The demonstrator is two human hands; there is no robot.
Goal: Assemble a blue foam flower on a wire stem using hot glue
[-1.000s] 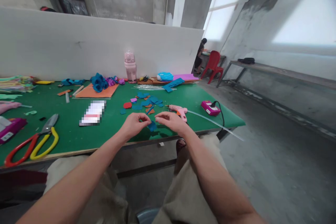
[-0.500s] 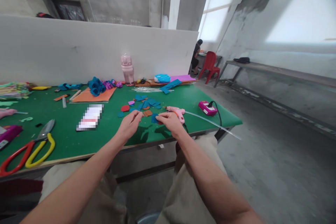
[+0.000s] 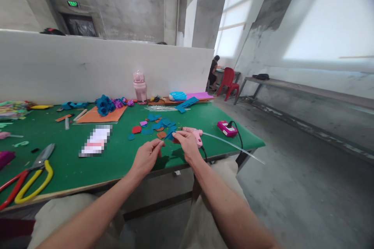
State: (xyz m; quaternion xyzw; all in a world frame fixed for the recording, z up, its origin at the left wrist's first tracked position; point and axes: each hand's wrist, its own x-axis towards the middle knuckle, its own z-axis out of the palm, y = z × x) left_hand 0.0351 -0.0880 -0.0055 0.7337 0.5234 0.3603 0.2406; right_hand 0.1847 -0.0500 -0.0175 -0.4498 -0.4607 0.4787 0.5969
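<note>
The head-worn camera looks forward and down.

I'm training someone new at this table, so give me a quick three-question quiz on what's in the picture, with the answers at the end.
1. True or false: the scissors lie at the right end of the table.
2. Short answer: which is closer to the right hand, the glue gun or the pink bottle?
3. Multiple choice: what does the right hand pinch? A) the scissors, B) a blue piece, C) the glue gun.

Key:
1. False; they lie on the person's left.
2. The glue gun.
3. B.
</note>
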